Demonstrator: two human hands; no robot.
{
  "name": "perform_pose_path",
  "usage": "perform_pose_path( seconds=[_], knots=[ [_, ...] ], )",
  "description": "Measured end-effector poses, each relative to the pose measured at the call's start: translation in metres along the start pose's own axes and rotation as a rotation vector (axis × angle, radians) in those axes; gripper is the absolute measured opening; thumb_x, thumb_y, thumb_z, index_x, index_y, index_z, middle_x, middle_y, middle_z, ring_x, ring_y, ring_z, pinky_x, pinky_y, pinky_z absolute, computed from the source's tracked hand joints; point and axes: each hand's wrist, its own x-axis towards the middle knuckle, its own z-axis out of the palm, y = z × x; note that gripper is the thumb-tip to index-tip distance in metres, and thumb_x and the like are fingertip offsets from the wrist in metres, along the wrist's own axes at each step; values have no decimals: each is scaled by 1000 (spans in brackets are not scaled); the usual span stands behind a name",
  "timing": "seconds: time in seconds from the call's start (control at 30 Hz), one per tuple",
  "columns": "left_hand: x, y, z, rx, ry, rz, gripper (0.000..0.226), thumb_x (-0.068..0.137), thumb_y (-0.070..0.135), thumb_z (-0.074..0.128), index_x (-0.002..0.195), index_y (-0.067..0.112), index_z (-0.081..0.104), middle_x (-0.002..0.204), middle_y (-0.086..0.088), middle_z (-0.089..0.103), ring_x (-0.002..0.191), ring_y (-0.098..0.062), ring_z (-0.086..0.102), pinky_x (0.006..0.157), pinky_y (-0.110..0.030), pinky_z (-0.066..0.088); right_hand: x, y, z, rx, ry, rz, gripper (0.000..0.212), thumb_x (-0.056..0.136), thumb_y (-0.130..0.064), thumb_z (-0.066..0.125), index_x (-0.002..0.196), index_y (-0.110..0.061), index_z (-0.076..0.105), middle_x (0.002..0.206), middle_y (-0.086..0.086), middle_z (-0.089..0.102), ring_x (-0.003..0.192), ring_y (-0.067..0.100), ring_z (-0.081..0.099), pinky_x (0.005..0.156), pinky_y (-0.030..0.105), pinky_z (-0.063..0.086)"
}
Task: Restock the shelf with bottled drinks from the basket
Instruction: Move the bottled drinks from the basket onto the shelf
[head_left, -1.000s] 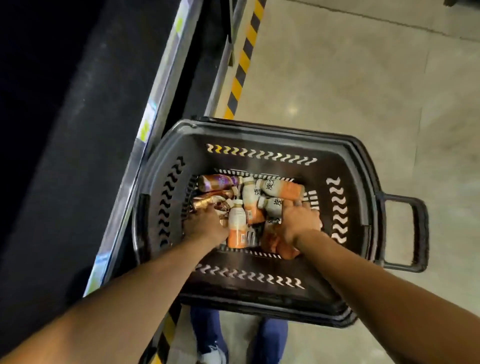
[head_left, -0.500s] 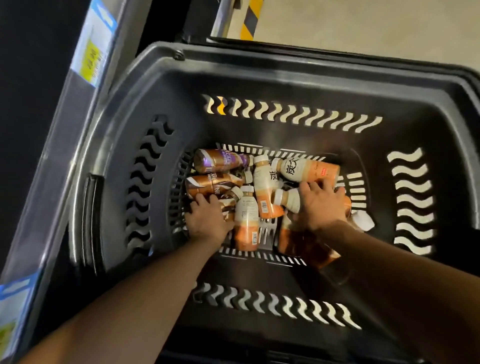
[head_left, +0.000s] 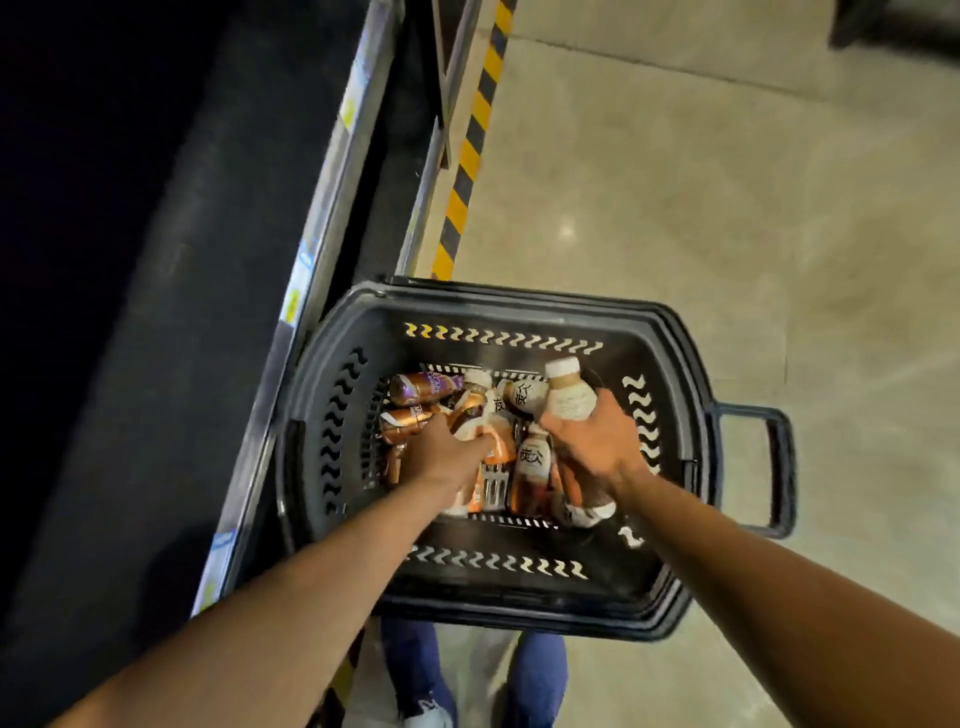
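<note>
A black plastic basket stands on the floor beside the shelf, with several bottled drinks lying in its bottom. My right hand grips a cream-labelled bottle with a white cap and holds it raised above the pile, cap pointing away from me. My left hand is down among the bottles and grips an orange-and-white bottle that is tilted up. Two brown bottles lie at the left of the basket.
The dark shelf with its grey price-label rail runs along the left. Yellow-and-black hazard tape marks the floor at the shelf's base. The basket's handle sticks out to the right. My legs in blue trousers show below the basket.
My right hand has lifted a cream-labelled bottle out of the pile. My left hand has closed on an orange-and-white bottle. My head has pulled back up from the basket.
</note>
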Motion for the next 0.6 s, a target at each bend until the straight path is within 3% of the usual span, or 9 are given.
perform_pose_path(
  seconds=[0.07, 0.2, 0.33, 0.47, 0.6],
  knots=[
    [-48, 38, -20, -106, -49, 10, 30, 79, 24, 78, 103, 16, 62, 93, 2, 69, 86, -16, 65, 69, -26, 48, -29, -22, -27, 45, -12, 9, 63, 62, -66, 74, 102, -19, 62, 89, -6, 72, 83, 15, 69, 73, 39, 58],
    [-151, 110, -73, -169, -113, 101, 36, 77, 35, 78, 109, 24, 63, 97, 4, 72, 90, -16, 71, 77, -36, 58, -112, -80, -88, 185, -39, -23, 64, 59, -59, 78, 108, -20, 63, 92, -4, 75, 82, 11, 72, 74, 38, 60],
    [-263, 182, -138, -264, -43, 205, 25, 86, 30, 74, 104, 24, 58, 92, 6, 67, 82, -8, 65, 63, -22, 47, -211, -147, -154, 271, -4, -56, 69, 56, -61, 77, 108, -18, 63, 90, -1, 75, 80, 14, 73, 71, 35, 61],
    [-366, 232, -197, -317, -11, 306, 26, 84, 35, 74, 104, 27, 60, 99, 0, 70, 91, -15, 68, 73, -29, 51, -303, -212, -212, 364, 67, -140, 59, 70, -46, 81, 112, -17, 53, 94, -2, 70, 82, 14, 69, 69, 33, 57],
    [-456, 266, -243, -382, 52, 374, 24, 84, 34, 74, 99, 23, 59, 94, -4, 69, 84, -19, 69, 66, -27, 50, -380, -260, -259, 395, 81, -257, 60, 66, -55, 79, 110, -20, 56, 95, -1, 71, 82, 15, 70, 75, 40, 60]
  ],
)
